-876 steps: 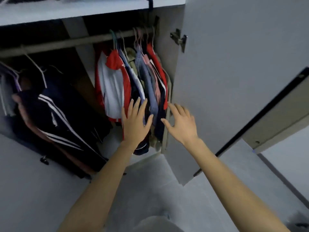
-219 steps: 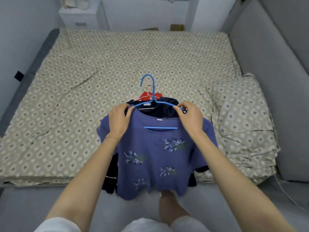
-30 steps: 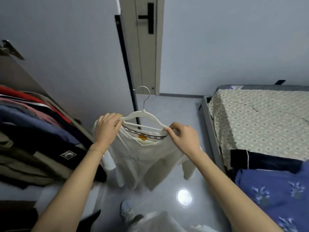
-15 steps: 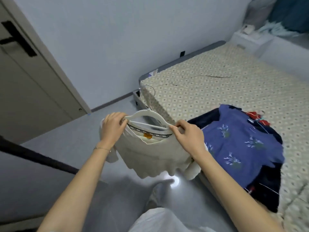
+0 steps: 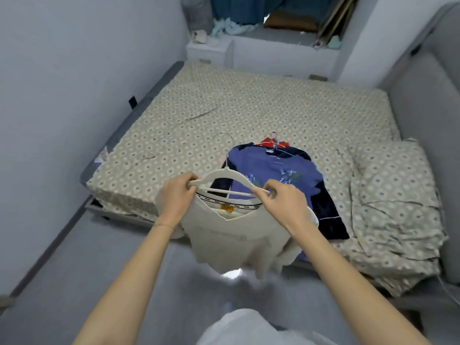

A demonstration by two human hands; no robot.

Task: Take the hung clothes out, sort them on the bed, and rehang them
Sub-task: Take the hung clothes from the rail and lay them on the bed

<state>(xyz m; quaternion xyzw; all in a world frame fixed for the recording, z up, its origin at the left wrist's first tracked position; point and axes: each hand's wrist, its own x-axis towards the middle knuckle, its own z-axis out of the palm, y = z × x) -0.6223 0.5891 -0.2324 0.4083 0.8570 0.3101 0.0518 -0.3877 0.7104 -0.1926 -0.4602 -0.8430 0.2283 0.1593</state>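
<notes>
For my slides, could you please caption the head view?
Left hand and right hand grip hanger with cream shirt beside the bed.

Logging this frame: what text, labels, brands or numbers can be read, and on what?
Neck tape inside the cream shirt: one short word repeated in white, too blurred to read.
Orange tag at its collar: too small to read.
No other text visible.

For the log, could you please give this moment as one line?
left hand: grips white hanger | right hand: same | cream shirt: hung | blue top: on bed
</notes>
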